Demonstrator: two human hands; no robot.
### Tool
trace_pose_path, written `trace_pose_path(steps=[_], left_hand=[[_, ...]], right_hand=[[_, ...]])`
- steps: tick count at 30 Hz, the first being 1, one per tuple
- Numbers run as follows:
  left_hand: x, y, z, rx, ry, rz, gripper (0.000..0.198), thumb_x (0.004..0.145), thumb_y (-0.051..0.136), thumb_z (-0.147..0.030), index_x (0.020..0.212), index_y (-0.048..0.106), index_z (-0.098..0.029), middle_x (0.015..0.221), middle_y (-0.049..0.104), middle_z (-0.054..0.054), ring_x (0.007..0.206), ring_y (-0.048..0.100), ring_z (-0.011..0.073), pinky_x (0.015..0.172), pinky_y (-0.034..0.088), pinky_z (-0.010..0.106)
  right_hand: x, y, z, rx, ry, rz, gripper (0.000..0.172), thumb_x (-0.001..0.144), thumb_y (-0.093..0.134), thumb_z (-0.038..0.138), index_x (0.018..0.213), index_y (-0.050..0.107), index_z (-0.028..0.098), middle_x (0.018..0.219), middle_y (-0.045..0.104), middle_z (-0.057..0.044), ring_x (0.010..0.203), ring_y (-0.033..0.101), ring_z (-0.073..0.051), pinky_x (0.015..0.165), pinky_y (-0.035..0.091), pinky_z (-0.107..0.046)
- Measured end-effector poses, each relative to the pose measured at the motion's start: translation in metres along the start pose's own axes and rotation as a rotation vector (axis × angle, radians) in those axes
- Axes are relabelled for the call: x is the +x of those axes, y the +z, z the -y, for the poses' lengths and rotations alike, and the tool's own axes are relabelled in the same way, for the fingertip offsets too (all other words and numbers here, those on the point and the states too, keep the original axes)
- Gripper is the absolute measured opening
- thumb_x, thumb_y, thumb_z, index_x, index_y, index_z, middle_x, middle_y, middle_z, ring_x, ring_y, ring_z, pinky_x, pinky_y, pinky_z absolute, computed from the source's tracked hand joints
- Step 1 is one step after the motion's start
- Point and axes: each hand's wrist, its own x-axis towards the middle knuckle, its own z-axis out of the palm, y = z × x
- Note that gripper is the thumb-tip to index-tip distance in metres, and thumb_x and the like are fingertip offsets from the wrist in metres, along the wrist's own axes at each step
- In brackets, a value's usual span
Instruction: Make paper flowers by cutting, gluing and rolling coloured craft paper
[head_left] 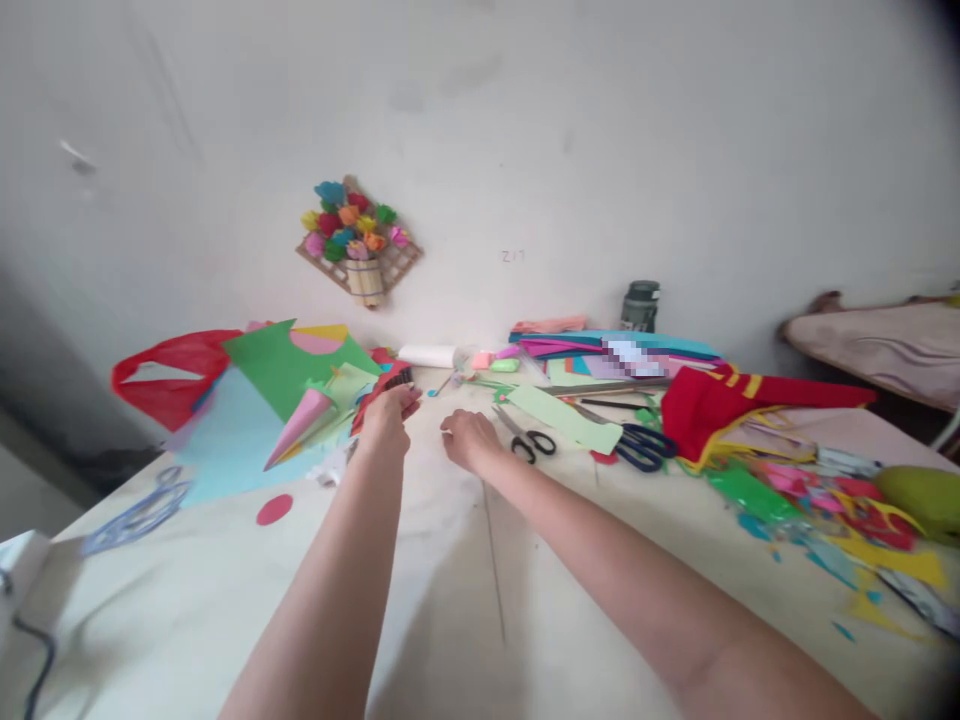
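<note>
My left hand (pixel 388 418) is closed, fingertips pinched together, beside a red and dark piece (pixel 375 398); whether it grips that piece or something small, I cannot make out. Across a short gap, my right hand (pixel 474 440) hovers over or rests on the table with its fingers curled; anything inside them is too small to name. Black-handled scissors (pixel 536 444) lie just right of it, next to a pale green paper strip (pixel 566 418). A thin stick or wire (pixel 493 570) runs along the tabletop below the right wrist.
On the left are coloured paper sheets (pixel 259 360), a pink paper cone (pixel 300 425), a red paper circle (pixel 274 510) and a blue cord (pixel 142 515). To the right lie larger scissors (pixel 646 447), red fabric (pixel 694 410) and paper scraps (pixel 832 550). A bottle (pixel 639 305) stands behind.
</note>
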Motion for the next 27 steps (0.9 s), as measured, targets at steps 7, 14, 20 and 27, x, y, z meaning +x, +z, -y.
trace_pose_path(steps=[7, 14, 20, 27], left_hand=[[-0.007, 0.044, 0.051, -0.014, -0.133, 0.107, 0.005, 0.065, 0.052, -0.015, 0.070, 0.053, -0.015, 0.065, 0.060, 0.005, 0.052, 0.052, 0.0104, 0.055, 0.035, 0.024], [-0.011, 0.069, 0.076, -0.028, -0.071, 0.169, 0.015, 0.061, 0.055, -0.013, 0.076, 0.055, -0.015, 0.070, 0.061, 0.004, 0.057, 0.052, 0.0092, 0.059, 0.038, 0.023], [-0.014, 0.086, 0.089, 0.042, -0.010, 0.232, 0.015, 0.057, 0.060, -0.013, 0.071, 0.055, -0.015, 0.067, 0.061, 0.003, 0.062, 0.054, 0.0112, 0.061, 0.038, 0.024], [-0.011, 0.091, 0.090, 0.106, 0.028, 0.289, 0.018, 0.054, 0.063, -0.015, 0.070, 0.056, -0.014, 0.061, 0.059, 0.002, 0.059, 0.054, 0.0119, 0.060, 0.038, 0.025]], right_hand=[[-0.005, -0.012, -0.077, -0.037, 0.203, -0.050, 0.028, 0.078, 0.043, 0.022, 0.097, 0.063, 0.020, 0.100, 0.062, -0.007, 0.091, 0.056, -0.019, 0.076, 0.039, -0.028], [-0.013, -0.024, -0.132, -0.115, 0.395, 0.016, 0.028, 0.076, 0.047, 0.020, 0.097, 0.064, 0.017, 0.102, 0.061, -0.010, 0.096, 0.054, -0.021, 0.077, 0.038, -0.028], [-0.016, -0.018, -0.143, -0.141, 0.364, 0.027, 0.027, 0.073, 0.049, 0.021, 0.094, 0.066, 0.019, 0.098, 0.063, -0.009, 0.096, 0.052, -0.023, 0.073, 0.040, -0.029], [-0.008, -0.023, -0.142, -0.113, 0.402, 0.086, 0.027, 0.072, 0.050, 0.023, 0.094, 0.066, 0.020, 0.097, 0.064, -0.009, 0.096, 0.053, -0.024, 0.067, 0.042, -0.028]])
